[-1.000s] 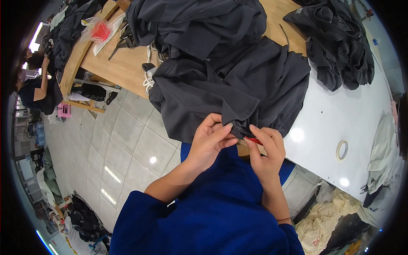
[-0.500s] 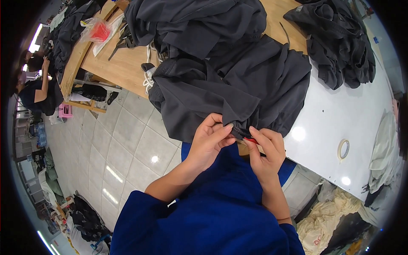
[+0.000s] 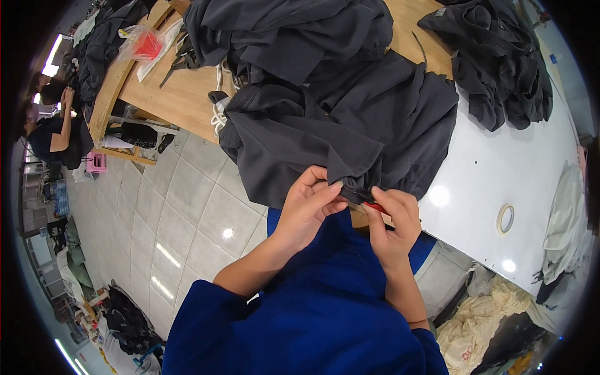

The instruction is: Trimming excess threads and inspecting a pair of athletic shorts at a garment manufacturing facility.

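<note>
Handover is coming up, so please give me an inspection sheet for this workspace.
Surface: wooden tabletop; white tabletop to its right.
Work items: dark grey garment, bunched; small red item, mostly hidden, kind unclear.
Clutter: rear garment heap; right-hand garment heap; tape roll; clear plastic bag with red contents.
Hands: left hand pinches the garment; right hand grips the red item.
Cables: no power cable seen; looped white cord at the garment's left.
Surroundings: tiled floor, co-worker at far left, pink stool, cream cloth heap at lower right.

Garment heap [image 3: 344, 125] on table [image 3: 187, 109]; tape roll [image 3: 500, 220] right, clothing pile [image 3: 494, 65] behind roll; plastic bag [image 3: 145, 45] left.
</note>
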`<state>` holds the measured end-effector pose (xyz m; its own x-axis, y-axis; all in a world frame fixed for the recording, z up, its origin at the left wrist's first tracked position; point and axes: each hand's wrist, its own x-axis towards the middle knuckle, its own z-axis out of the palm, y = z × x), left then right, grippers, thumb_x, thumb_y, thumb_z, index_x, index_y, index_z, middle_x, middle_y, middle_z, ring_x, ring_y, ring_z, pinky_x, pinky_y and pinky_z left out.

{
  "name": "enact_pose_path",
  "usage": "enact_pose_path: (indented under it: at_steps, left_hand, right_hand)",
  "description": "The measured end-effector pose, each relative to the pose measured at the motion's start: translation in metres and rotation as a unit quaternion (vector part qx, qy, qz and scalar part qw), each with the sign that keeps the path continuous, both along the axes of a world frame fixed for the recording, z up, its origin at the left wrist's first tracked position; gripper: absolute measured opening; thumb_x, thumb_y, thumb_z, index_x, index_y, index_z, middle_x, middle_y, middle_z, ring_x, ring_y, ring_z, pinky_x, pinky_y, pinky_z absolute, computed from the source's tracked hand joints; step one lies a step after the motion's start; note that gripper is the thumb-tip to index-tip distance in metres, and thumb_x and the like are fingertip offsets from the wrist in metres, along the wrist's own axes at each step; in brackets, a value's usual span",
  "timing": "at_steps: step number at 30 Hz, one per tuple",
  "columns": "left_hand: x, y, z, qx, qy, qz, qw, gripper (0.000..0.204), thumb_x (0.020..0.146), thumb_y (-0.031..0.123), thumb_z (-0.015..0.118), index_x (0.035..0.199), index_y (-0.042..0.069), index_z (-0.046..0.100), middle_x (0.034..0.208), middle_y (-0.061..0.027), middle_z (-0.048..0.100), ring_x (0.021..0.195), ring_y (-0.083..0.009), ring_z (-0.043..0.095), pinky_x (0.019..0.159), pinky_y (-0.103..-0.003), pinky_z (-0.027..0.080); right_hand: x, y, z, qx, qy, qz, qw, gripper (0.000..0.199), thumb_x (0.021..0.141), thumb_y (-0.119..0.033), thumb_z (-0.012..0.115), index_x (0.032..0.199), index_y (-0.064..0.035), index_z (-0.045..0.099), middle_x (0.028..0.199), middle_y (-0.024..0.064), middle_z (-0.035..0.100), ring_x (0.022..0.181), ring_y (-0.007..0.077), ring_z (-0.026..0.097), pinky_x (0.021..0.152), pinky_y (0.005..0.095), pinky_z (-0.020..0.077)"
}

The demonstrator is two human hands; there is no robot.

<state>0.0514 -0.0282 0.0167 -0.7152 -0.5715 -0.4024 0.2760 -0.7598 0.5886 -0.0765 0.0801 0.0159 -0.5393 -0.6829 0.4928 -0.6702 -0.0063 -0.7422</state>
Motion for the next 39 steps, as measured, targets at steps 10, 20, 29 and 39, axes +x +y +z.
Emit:
enact_pose_path:
  at_steps: [10, 20, 29, 39]
  left_hand:
    - [0.002, 0.002, 0.002, -0.017, 0.01, -0.017, 1.0, 0.017, 0.092, 0.012, 0.055, 0.107, 0.007, 0.048, 0.103, -0.004, 0.061, 0.094, -0.0107, 0.059, 0.082, -0.026, 0.049]
    - [-0.003, 0.007, 0.007, -0.03, -0.024, 0.024, 0.999, 0.024, 0.092, 0.013, 0.057, 0.114, 0.005, 0.051, 0.106, -0.0027, 0.059, 0.096, -0.0095, 0.057, 0.086, -0.026, 0.045]
    - [0.0, -0.004, 0.003, -0.028, -0.019, -0.009, 0.999, 0.021, 0.092, 0.013, 0.058, 0.111, 0.007, 0.054, 0.099, 0.0006, 0.061, 0.085, -0.0047, 0.057, 0.075, -0.02, 0.047]
    - [0.002, -0.006, 0.004, -0.03, -0.024, -0.006, 0.999, 0.017, 0.091, 0.011, 0.058, 0.107, 0.007, 0.052, 0.097, -0.0012, 0.06, 0.082, -0.0055, 0.059, 0.07, -0.019, 0.05]
  right_hand:
    - [0.006, -0.011, 0.01, 0.055, -0.273, 0.066, 0.958, 0.031, 0.073, 0.0, 0.072, 0.102, -0.002, 0.062, 0.08, 0.0036, 0.056, 0.066, 0.0089, 0.052, 0.06, 0.0195, 0.0409]
    - [0.029, -0.001, 0.003, -0.017, -0.083, 0.083, 0.993, 0.016, 0.067, -0.002, 0.077, 0.079, -0.0058, 0.067, 0.059, 0.0034, 0.051, 0.052, 0.0153, 0.049, 0.047, 0.0263, 0.0353]
    - [0.013, 0.012, -0.003, 0.029, -0.296, 0.062, 0.953, 0.036, 0.072, -0.006, 0.076, 0.105, -0.0056, 0.06, 0.076, 0.0012, 0.049, 0.063, 0.009, 0.05, 0.059, 0.0215, 0.0421]
    - [-0.012, -0.005, -0.006, 0.009, -0.145, 0.081, 0.986, 0.029, 0.071, -0.002, 0.074, 0.099, -0.001, 0.065, 0.087, 0.0108, 0.061, 0.073, 0.0181, 0.061, 0.065, 0.0245, 0.049]
